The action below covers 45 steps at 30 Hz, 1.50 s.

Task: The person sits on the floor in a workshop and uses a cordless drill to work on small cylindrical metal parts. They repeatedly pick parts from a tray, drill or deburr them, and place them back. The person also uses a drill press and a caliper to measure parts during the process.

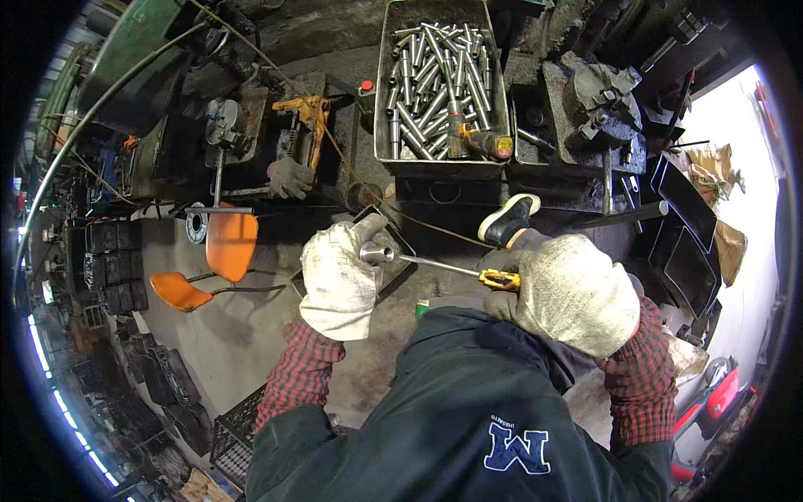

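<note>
My left hand (339, 276), in a whitish work glove, is closed around a short shiny metal tube (379, 254). The tube's open end faces right. My right hand (577, 293), gloved alike, grips the yellow-and-black handle of a screwdriver (499, 279). Its long thin shaft points left, and the tip is close to the tube's mouth; whether it touches cannot be told. Beyond my hands stands a metal tray (502, 92) heaped with loose metal tubes (431, 109). On that heap rests a yellow-and-black hand tool (485, 144) with a long shaft.
Oily machines with a chuck (602, 96) and another chuck (224, 121) flank the tray. A grey glove (290, 178) lies by an orange clamp-like frame (309, 125). An orange chair (232, 244) stands at left. Dark bins (682, 251) stand at right; a black crate (237, 443) is lower left.
</note>
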Motion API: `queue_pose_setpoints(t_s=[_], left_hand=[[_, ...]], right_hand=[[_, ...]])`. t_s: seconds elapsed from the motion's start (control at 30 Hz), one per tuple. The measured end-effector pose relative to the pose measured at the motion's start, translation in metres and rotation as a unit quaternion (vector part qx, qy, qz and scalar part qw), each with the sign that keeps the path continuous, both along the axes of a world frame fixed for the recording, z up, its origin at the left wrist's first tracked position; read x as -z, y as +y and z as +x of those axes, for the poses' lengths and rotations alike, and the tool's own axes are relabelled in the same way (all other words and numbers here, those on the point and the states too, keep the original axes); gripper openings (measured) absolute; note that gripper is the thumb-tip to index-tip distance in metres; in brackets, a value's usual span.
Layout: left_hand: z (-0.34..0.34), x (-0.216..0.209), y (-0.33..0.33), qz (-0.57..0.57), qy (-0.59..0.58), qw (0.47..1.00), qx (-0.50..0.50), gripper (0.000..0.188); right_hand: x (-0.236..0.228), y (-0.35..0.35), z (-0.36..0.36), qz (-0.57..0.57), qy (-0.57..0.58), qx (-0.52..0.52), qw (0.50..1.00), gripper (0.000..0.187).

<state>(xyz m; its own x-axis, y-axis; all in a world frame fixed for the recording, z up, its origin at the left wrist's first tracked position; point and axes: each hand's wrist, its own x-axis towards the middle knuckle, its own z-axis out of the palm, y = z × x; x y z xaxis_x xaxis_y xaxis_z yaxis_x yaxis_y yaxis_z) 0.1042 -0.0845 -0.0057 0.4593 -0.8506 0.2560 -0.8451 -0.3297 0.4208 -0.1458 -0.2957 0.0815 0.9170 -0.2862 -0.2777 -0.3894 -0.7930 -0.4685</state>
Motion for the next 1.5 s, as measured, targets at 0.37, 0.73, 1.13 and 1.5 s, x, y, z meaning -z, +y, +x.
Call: queue_pose_setpoints(t_s=[0.37, 0.73, 1.13, 1.5], left_hand=[[-0.005, -0.015, -0.010, -0.044, -0.060, 0.995, 0.069, 0.051], [-0.003, -0.005, -0.002, -0.024, -0.092, 0.995, 0.029, 0.055], [-0.015, -0.023, -0.022, -0.065, -0.059, 0.996, 0.031, 0.050], [-0.027, -0.032, -0.026, -0.079, -0.115, 0.980, 0.139, 0.054]], right_hand=[[-0.042, 0.009, 0.024, 0.016, 0.061, 0.001, 0.998, 0.044], [-0.012, 0.009, 0.006, -0.032, -0.003, -0.017, 0.999, 0.048], [-0.028, 0.015, 0.025, -0.012, 0.092, 0.031, 0.995, 0.050], [-0.006, 0.027, 0.013, 0.022, -0.047, -0.004, 0.999, 0.043]])
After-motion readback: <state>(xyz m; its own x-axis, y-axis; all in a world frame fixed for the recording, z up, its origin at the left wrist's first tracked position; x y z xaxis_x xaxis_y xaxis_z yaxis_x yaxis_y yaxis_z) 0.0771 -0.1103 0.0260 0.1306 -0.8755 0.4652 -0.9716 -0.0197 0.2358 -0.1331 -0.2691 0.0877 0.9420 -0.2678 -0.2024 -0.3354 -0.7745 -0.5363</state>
